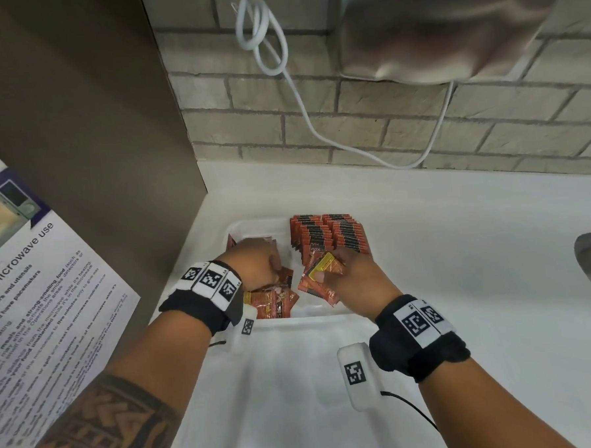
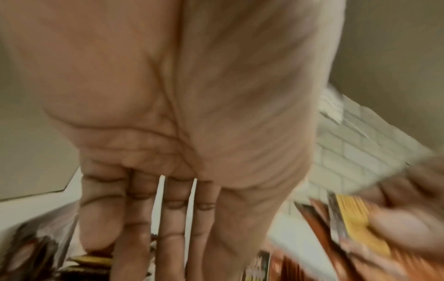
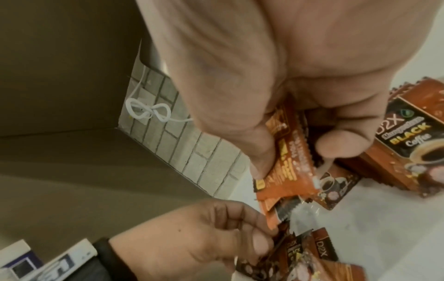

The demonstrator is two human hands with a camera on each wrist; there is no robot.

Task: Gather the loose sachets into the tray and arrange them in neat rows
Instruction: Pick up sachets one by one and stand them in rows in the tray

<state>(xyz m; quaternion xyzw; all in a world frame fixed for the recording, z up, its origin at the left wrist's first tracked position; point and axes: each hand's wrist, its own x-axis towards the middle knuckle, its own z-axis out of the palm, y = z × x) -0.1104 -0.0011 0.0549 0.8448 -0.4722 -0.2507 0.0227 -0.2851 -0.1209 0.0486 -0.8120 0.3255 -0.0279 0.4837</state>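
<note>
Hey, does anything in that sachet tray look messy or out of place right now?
Yes. The tray's right side holds two neat standing rows of sachets, but the loose sachets at its near left lie flat, overlapping and skewed. The right hand pinches a few sachets; the left hand reaches into the pile.

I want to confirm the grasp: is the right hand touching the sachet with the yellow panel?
Touching. In the right wrist view, the right hand pinches the sachet between thumb and fingers.
</note>
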